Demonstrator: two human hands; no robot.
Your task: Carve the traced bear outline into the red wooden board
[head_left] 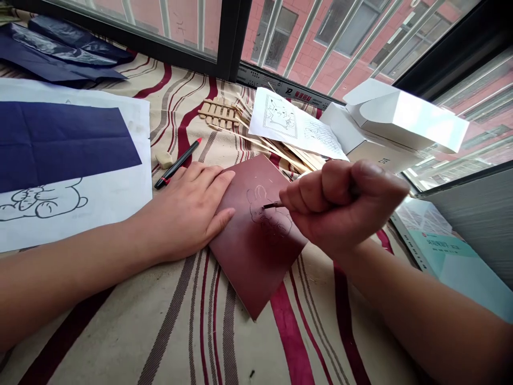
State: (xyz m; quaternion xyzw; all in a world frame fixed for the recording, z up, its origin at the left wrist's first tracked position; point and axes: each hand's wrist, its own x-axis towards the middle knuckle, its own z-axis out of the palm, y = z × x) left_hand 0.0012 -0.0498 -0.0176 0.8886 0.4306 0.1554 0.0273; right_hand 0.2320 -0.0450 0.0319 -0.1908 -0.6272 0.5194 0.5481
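Observation:
A dark red board (254, 278) lies at an angle on the striped cloth, with a line drawing of a rounded animal figure (272, 216) on its surface. My left hand (196, 208) rests flat on the board's left corner, its fingers spread and nothing in them. Above the board's right side, my right hand (340, 200) is closed in a fist round a thin carving tool (273, 205). The tool's dark tip points left and meets the drawing, or hovers just over it; most of its handle is hidden in the fist.
A black and red pen (179, 163) and an eraser (164, 159) lie beyond my left hand. Dark blue sheet (68, 141) covers part of a drawing paper (120, 214) at left. Wooden sticks (294, 155), a printed sheet (276, 117), white boxes (377, 139) and a book (449, 251) stand behind and right.

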